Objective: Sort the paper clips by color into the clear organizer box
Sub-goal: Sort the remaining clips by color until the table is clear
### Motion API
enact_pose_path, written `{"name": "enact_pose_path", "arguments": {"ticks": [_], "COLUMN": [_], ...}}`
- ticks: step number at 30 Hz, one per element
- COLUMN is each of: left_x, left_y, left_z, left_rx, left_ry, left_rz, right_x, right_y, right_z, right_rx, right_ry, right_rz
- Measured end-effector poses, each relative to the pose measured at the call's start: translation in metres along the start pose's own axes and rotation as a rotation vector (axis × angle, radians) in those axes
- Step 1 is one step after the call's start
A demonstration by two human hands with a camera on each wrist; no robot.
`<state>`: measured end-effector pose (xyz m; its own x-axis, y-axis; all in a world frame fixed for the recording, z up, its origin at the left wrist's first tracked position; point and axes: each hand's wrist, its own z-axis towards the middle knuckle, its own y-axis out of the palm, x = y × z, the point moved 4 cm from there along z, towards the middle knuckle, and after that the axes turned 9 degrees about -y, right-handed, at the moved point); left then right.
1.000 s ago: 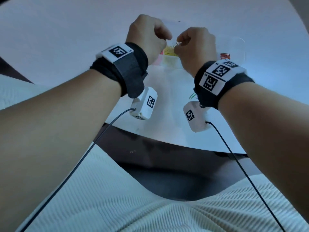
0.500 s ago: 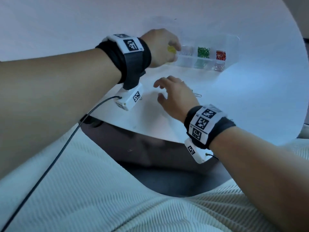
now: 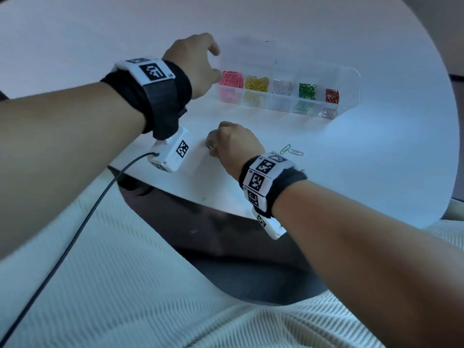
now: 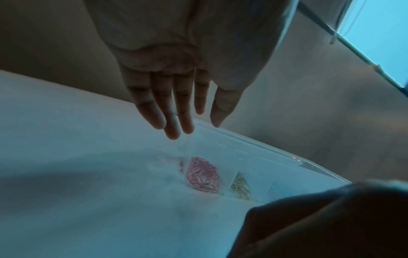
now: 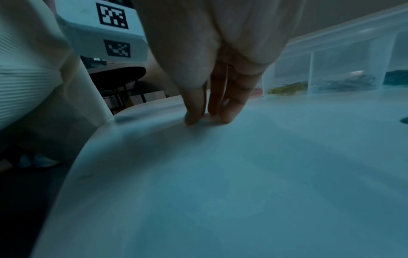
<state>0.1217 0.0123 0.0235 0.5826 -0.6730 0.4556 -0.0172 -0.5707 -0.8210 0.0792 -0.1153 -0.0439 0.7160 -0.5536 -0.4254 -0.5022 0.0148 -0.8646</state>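
The clear organizer box (image 3: 349, 79) stands on the white table, its compartments holding pink (image 3: 231, 79), yellow (image 3: 256, 83), silver (image 3: 282, 86), green (image 3: 306, 91) and red clips (image 3: 332, 96). My left hand (image 3: 217, 62) hovers at the box's left end with straight fingers and holds nothing; in the left wrist view the left hand (image 4: 194, 129) sits over the box corner (image 4: 253, 139) above the pink clips (image 4: 202, 174). My right hand (image 3: 213, 146) is on the table in front of the box. In the right wrist view the right hand (image 5: 207, 118) has its fingertips gathered on the surface; whether they hold anything is hidden.
A loose green clip (image 3: 285, 148) and a silver clip (image 3: 295, 152) lie on the round table (image 3: 376, 172), just right of my right wrist. One clip (image 3: 193, 231) lies on the dark floor below the near table edge. The box's clear lid (image 3: 263, 50) stands open behind it.
Both hands were together above the box. The left hand then moved from the yellow compartment to the box's left end and opened. The right hand dropped to the table and gathered its fingertips.
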Motion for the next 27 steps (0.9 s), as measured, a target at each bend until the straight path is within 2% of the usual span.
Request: {"name": "enact_pose_path", "arguments": {"ticks": [4, 8, 12, 14, 18, 20, 23, 27], "left_x": [-0.003, -0.003, 0.0, 0.001, -0.001, -0.002, -0.002, -0.003], "left_y": [0.0, 0.003, 0.004, 0.004, 0.006, 0.007, 0.008, 0.007], "left_z": [0.009, 0.015, 0.018, 0.019, 0.024, 0.025, 0.025, 0.025], "left_rx": [-0.001, -0.021, -0.044, -0.049, -0.049, -0.045, -0.036, -0.04], "left_ry": [-0.03, -0.033, -0.031, -0.032, -0.033, -0.03, -0.026, -0.033], "left_rz": [-0.026, -0.023, -0.024, -0.015, -0.001, 0.002, 0.009, 0.0], "right_x": [0.0, 0.013, 0.028, 0.038, 0.071, 0.091, 0.119, 0.142], "right_y": [-0.003, -0.007, -0.012, -0.024, -0.071, -0.094, -0.115, -0.118], "right_z": [-0.001, -0.017, -0.035, -0.044, -0.066, -0.075, -0.076, -0.071], "right_rx": [0.024, -0.064, -0.14, -0.031, 0.492, 0.655, 0.717, 0.541], "right_ry": [0.094, 0.259, 0.333, 0.395, 0.521, 0.56, 0.616, 0.666], "right_rz": [-0.003, 0.029, 0.045, 0.15, 0.335, 0.323, 0.26, 0.196]}}
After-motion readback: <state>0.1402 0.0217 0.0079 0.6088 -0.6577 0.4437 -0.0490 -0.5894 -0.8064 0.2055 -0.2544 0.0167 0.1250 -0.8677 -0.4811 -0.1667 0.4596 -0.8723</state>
